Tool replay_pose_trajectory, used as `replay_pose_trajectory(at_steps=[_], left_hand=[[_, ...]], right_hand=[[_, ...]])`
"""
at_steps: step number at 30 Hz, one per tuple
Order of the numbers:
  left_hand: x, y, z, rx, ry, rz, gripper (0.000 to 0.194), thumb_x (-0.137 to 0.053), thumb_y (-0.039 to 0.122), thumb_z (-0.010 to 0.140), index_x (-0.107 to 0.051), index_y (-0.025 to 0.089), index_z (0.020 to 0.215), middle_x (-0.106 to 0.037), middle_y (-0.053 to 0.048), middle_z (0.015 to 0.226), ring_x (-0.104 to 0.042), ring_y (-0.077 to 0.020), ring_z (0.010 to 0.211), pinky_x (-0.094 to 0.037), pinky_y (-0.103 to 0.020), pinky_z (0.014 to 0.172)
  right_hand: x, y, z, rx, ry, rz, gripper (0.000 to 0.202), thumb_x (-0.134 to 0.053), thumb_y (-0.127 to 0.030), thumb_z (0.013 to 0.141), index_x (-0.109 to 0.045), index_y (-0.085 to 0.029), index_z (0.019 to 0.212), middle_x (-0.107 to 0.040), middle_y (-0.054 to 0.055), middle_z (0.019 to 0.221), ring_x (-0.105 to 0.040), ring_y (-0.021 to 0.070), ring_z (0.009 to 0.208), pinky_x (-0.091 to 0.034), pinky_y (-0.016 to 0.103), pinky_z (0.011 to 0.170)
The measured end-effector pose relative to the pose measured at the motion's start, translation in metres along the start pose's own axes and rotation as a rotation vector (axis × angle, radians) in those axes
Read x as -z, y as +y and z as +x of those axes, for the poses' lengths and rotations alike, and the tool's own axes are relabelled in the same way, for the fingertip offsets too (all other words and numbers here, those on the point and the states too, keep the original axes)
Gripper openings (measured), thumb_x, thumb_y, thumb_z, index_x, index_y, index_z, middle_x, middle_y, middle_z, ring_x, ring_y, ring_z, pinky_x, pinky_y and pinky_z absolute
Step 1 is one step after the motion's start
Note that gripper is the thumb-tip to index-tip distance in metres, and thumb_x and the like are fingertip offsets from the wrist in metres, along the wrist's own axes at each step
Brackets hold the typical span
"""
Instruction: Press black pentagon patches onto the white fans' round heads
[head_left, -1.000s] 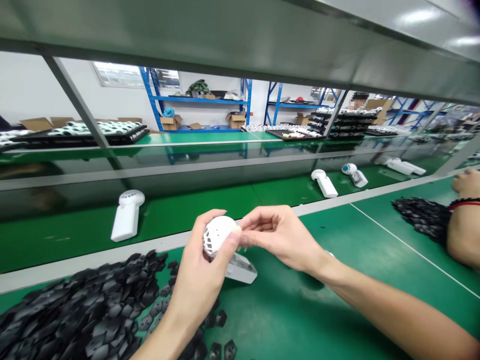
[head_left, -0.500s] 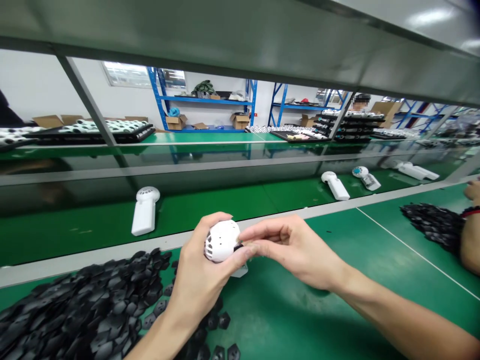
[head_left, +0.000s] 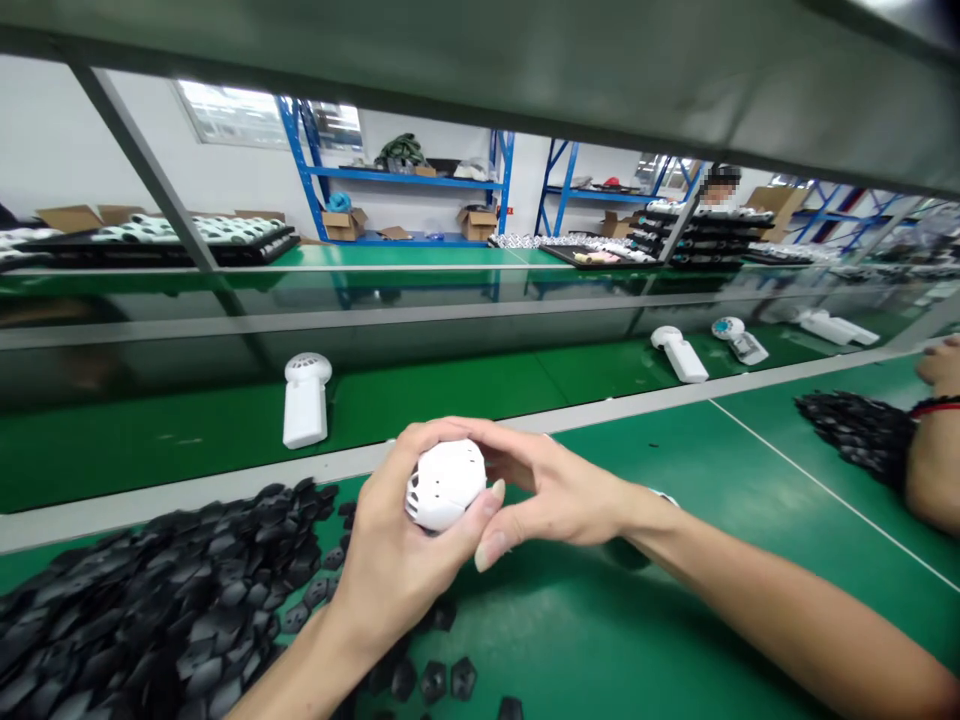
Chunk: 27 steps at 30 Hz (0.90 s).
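Observation:
A white handheld fan with a ball-like head (head_left: 450, 484) is between my hands, with vent slots on its left side and small holes on its face. My left hand (head_left: 401, 520) is wrapped around the head from the left, thumb across the front. My right hand (head_left: 551, 485) curls around the head's right side, its fingertips partly hidden behind it and its thumb near my left thumb. White edges show behind my right hand and wrist; most of the handle is hidden. Below on the left lies a heap of black pentagonal pieces (head_left: 165, 590), several scattered singly near my left wrist.
On the green belt beyond stand more white handheld fans, one at left (head_left: 306, 400) and others at right (head_left: 681, 355). Another person's arm (head_left: 934, 460) rests by a second black heap (head_left: 855, 430). A grey shelf (head_left: 450, 70) hangs overhead. Loaded trays (head_left: 180, 240) sit at the back.
My right hand has gone from pinching at the head's right edge to curling around it. The fan has turned in my hands, and its handle no longer shows beneath. The view has shifted slightly.

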<state>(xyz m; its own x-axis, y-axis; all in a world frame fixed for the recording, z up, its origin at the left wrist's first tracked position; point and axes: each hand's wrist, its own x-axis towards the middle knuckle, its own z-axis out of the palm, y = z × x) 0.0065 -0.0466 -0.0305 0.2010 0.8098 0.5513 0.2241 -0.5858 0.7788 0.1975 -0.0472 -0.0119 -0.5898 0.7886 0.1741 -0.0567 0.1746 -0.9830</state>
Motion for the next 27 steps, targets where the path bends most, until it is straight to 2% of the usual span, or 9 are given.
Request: replay_pose_trajectory(at_steps=[6, 9, 11, 12, 14, 16, 18, 21, 27], left_hand=[[-0.001, 0.007, 0.003, -0.017, 0.010, 0.035, 0.033, -0.084, 0.040, 0.085, -0.073, 0.025, 0.111, -0.072, -0.004, 0.105, -0.067, -0.0203, 0.089, -0.055, -0.027, 0.077], [0.000, 0.005, 0.009, 0.086, 0.066, 0.006, 0.037, -0.086, 0.041, 0.082, -0.071, 0.022, 0.110, -0.070, -0.003, 0.102, -0.064, -0.0175, 0.081, -0.052, -0.025, 0.068], [0.000, 0.004, 0.012, 0.122, 0.093, -0.020, 0.038, -0.085, 0.039, 0.082, -0.070, 0.021, 0.111, -0.068, -0.003, 0.101, -0.062, -0.0168, 0.077, -0.050, -0.026, 0.064], [-0.001, 0.003, 0.013, 0.119, 0.092, -0.037, 0.038, -0.084, 0.039, 0.082, -0.070, 0.020, 0.111, -0.068, -0.004, 0.102, -0.062, -0.0170, 0.077, -0.050, -0.026, 0.064], [-0.001, 0.003, 0.015, 0.095, 0.068, -0.071, 0.039, -0.084, 0.039, 0.081, -0.071, 0.020, 0.113, -0.069, -0.005, 0.106, -0.064, -0.0180, 0.080, -0.052, -0.027, 0.065], [-0.002, 0.004, 0.018, 0.089, 0.035, -0.080, 0.040, -0.085, 0.039, 0.081, -0.072, 0.020, 0.113, -0.069, -0.004, 0.107, -0.065, -0.0185, 0.082, -0.052, -0.026, 0.065], [-0.002, 0.005, 0.020, 0.120, 0.004, -0.070, 0.038, -0.085, 0.040, 0.080, -0.072, 0.021, 0.111, -0.070, -0.003, 0.102, -0.065, -0.0186, 0.081, -0.052, -0.026, 0.065], [0.001, 0.007, 0.023, 0.185, -0.011, -0.047, 0.038, -0.085, 0.044, 0.081, -0.071, 0.021, 0.108, -0.070, -0.003, 0.095, -0.066, -0.0192, 0.078, -0.050, -0.026, 0.063], [0.011, 0.004, 0.029, 0.246, -0.004, -0.065, 0.035, -0.075, 0.056, 0.091, -0.068, 0.022, 0.098, -0.068, -0.003, 0.083, -0.065, -0.0189, 0.069, -0.045, -0.026, 0.054]], right_hand=[[0.003, 0.003, -0.003, 0.042, 0.076, -0.109, 0.084, -0.097, -0.041, 0.076, -0.060, -0.031, 0.151, -0.065, 0.006, 0.152, -0.063, 0.0290, 0.139, -0.052, 0.041, 0.116], [-0.007, 0.000, -0.017, 0.053, 0.293, -0.439, 0.061, -0.082, -0.043, 0.093, -0.061, -0.026, 0.148, -0.068, 0.008, 0.146, -0.067, 0.0267, 0.132, -0.055, 0.039, 0.110], [-0.019, -0.003, -0.034, 0.008, 0.353, -0.746, 0.037, -0.073, -0.038, 0.101, -0.069, -0.023, 0.134, -0.077, 0.008, 0.127, -0.074, 0.0250, 0.112, -0.057, 0.037, 0.096], [-0.026, -0.003, -0.044, -0.038, 0.287, -0.862, 0.026, -0.072, -0.036, 0.102, -0.073, -0.022, 0.125, -0.080, 0.006, 0.115, -0.075, 0.0238, 0.101, -0.056, 0.036, 0.088], [-0.038, -0.002, -0.062, -0.144, 0.027, -0.968, 0.013, -0.073, -0.033, 0.102, -0.077, -0.022, 0.109, -0.080, 0.003, 0.098, -0.075, 0.0214, 0.087, -0.052, 0.033, 0.077], [-0.047, 0.003, -0.076, -0.218, -0.184, -0.990, 0.012, -0.073, -0.033, 0.103, -0.077, -0.023, 0.107, -0.079, 0.002, 0.100, -0.074, 0.0211, 0.088, -0.049, 0.033, 0.073], [-0.051, 0.008, -0.085, -0.217, -0.252, -1.019, 0.015, -0.071, -0.035, 0.104, -0.076, -0.024, 0.112, -0.078, 0.002, 0.107, -0.073, 0.0212, 0.093, -0.049, 0.034, 0.073], [-0.053, 0.016, -0.091, -0.066, -0.279, -1.115, 0.018, -0.069, -0.035, 0.106, -0.075, -0.021, 0.116, -0.077, 0.003, 0.106, -0.071, 0.0212, 0.093, -0.048, 0.035, 0.073], [-0.062, 0.027, -0.092, 0.439, -0.279, -1.401, 0.023, -0.053, -0.006, 0.102, -0.075, -0.009, 0.095, -0.071, 0.009, 0.083, -0.060, 0.0200, 0.070, -0.043, 0.037, 0.062]])
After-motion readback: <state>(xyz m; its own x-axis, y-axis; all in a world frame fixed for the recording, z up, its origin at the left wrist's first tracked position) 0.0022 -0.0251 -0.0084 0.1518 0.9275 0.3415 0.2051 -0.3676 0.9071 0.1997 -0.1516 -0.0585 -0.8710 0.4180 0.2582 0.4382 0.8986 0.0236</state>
